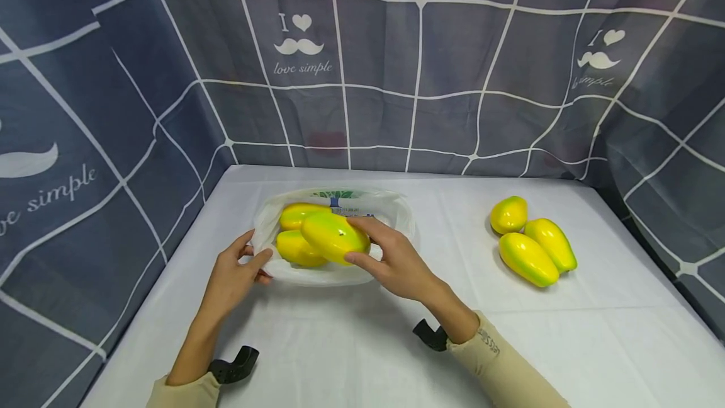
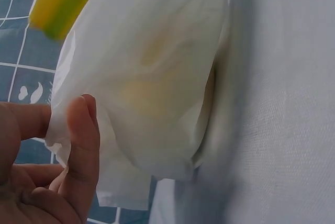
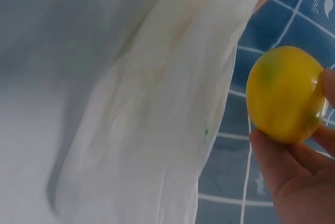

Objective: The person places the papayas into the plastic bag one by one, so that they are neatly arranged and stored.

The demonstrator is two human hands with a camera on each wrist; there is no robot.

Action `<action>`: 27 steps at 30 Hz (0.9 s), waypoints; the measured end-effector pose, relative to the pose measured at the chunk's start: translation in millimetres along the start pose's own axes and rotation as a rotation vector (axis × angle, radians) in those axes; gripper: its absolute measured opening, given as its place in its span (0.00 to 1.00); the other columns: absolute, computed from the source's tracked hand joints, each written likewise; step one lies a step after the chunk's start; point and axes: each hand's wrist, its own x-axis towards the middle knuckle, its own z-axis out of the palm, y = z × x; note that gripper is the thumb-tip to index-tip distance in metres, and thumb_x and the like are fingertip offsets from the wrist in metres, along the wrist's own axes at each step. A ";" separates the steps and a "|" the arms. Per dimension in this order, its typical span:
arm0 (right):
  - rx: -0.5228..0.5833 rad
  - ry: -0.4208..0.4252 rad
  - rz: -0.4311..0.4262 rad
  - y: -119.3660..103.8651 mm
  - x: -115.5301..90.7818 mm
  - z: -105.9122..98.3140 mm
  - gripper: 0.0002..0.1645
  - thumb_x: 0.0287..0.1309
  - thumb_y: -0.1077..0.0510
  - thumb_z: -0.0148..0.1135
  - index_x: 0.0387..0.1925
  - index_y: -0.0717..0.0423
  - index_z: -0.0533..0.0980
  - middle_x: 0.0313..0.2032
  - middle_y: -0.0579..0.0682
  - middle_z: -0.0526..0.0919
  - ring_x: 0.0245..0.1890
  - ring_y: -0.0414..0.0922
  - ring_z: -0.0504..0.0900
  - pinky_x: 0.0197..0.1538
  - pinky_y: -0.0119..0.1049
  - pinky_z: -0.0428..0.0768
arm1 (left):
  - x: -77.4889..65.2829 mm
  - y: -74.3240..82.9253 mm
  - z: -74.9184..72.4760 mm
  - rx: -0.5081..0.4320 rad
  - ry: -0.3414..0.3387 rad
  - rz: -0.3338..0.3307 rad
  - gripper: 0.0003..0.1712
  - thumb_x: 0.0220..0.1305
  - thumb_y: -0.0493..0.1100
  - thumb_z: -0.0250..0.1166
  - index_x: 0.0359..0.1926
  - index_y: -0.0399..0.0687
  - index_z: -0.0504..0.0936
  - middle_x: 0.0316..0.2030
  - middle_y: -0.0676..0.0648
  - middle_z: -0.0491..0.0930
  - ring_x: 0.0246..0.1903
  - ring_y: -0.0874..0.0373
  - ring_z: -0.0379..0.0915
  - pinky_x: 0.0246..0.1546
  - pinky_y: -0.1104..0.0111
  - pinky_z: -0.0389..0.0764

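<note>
"White plastic forms the bag (image 1: 317,277) in the head view, its mouth open. What's inside?"

"Two mangoes (image 1: 297,249). Over them is the held mango (image 1: 334,238), gripped between the thumb and fingers of the right hand (image 1: 399,263). I'd judge things partway along: two are in, one is at the mouth, and three loose mangoes (image 1: 528,261) sit clustered on the white tablecloth (image 1: 340,345), right of the bag."

"And the left wrist view?"

"The left hand (image 2: 49,195) pinches the bag's edge between thumb and fingers. Yellowish patches show faintly through the plastic, too blurred to count."

"Right wrist?"

"There the held mango is just beyond the bag's edge, apart from it, with fingertips on its skin. So that one isn't released yet."
</note>
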 end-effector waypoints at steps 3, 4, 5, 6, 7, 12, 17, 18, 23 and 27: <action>0.002 -0.011 -0.016 -0.2 12.0 12.7 0.31 0.64 0.55 0.66 0.66 0.57 0.69 0.62 0.47 0.74 0.56 0.42 0.75 0.55 0.35 0.78 | -0.9 0.3 0.4 0.002 0.007 0.005 0.42 0.73 0.50 0.59 0.76 0.36 0.51 0.49 0.39 0.70 0.25 0.56 0.84 0.54 0.62 0.75; 0.001 -0.014 -0.018 -0.2 16.0 16.7 0.31 0.64 0.55 0.66 0.66 0.58 0.70 0.62 0.48 0.74 0.56 0.42 0.74 0.55 0.35 0.78 | -1.3 0.3 0.6 0.003 0.010 0.008 0.42 0.73 0.50 0.59 0.76 0.36 0.51 0.48 0.40 0.70 0.25 0.56 0.84 0.52 0.65 0.76; -0.001 -0.017 -0.014 -0.5 19.8 20.6 0.31 0.64 0.55 0.66 0.66 0.59 0.70 0.62 0.49 0.74 0.56 0.42 0.75 0.55 0.34 0.78 | -1.6 0.2 0.7 -0.003 0.013 0.012 0.41 0.73 0.50 0.59 0.76 0.36 0.52 0.47 0.40 0.70 0.25 0.56 0.83 0.50 0.68 0.76; -0.004 -0.023 -0.009 -0.3 23.4 24.4 0.31 0.64 0.54 0.66 0.65 0.59 0.70 0.62 0.50 0.74 0.56 0.43 0.75 0.54 0.34 0.78 | -1.8 0.2 1.0 -0.007 0.017 0.017 0.41 0.73 0.50 0.59 0.76 0.36 0.53 0.46 0.40 0.70 0.24 0.56 0.83 0.47 0.71 0.77; -0.006 -0.031 -0.004 0.0 26.6 28.0 0.31 0.64 0.54 0.66 0.65 0.60 0.70 0.61 0.51 0.74 0.56 0.43 0.75 0.54 0.34 0.78 | -1.9 0.1 1.4 -0.016 0.021 0.022 0.40 0.72 0.49 0.59 0.75 0.36 0.54 0.46 0.40 0.71 0.24 0.56 0.83 0.44 0.73 0.78; -0.049 -0.099 0.049 3.7 36.1 40.9 0.31 0.64 0.53 0.65 0.65 0.59 0.71 0.59 0.51 0.76 0.53 0.43 0.75 0.56 0.35 0.76 | -1.1 -1.1 3.1 -0.085 0.025 0.052 0.36 0.72 0.44 0.59 0.74 0.35 0.58 0.43 0.38 0.71 0.23 0.57 0.81 0.32 0.73 0.83; -0.083 -0.147 0.104 6.8 36.4 44.6 0.31 0.65 0.52 0.64 0.66 0.58 0.71 0.58 0.52 0.76 0.53 0.43 0.74 0.57 0.37 0.74 | -0.5 -1.3 3.9 -0.131 0.003 0.057 0.34 0.72 0.41 0.59 0.73 0.34 0.59 0.44 0.36 0.71 0.22 0.57 0.79 0.30 0.71 0.84; -0.084 -0.151 0.109 7.3 36.4 44.7 0.31 0.65 0.52 0.64 0.66 0.58 0.71 0.58 0.52 0.76 0.52 0.43 0.74 0.56 0.36 0.75 | -0.5 -1.0 3.8 -0.142 -0.005 0.055 0.34 0.72 0.41 0.59 0.73 0.34 0.59 0.45 0.35 0.71 0.23 0.57 0.79 0.30 0.71 0.84; -0.088 -0.182 0.110 8.9 39.6 44.9 0.31 0.65 0.52 0.63 0.66 0.59 0.71 0.55 0.52 0.77 0.48 0.42 0.74 0.51 0.35 0.75 | -1.8 0.1 1.7 -0.221 -0.031 0.030 0.31 0.73 0.40 0.57 0.72 0.32 0.60 0.50 0.32 0.71 0.24 0.58 0.78 0.30 0.71 0.83; -0.093 -0.217 0.116 8.9 43.4 44.7 0.31 0.65 0.51 0.62 0.67 0.59 0.71 0.55 0.52 0.76 0.47 0.42 0.73 0.50 0.36 0.76 | -3.2 0.8 0.2 -0.247 -0.038 0.017 0.30 0.74 0.39 0.55 0.71 0.31 0.61 0.51 0.31 0.71 0.25 0.58 0.78 0.30 0.72 0.83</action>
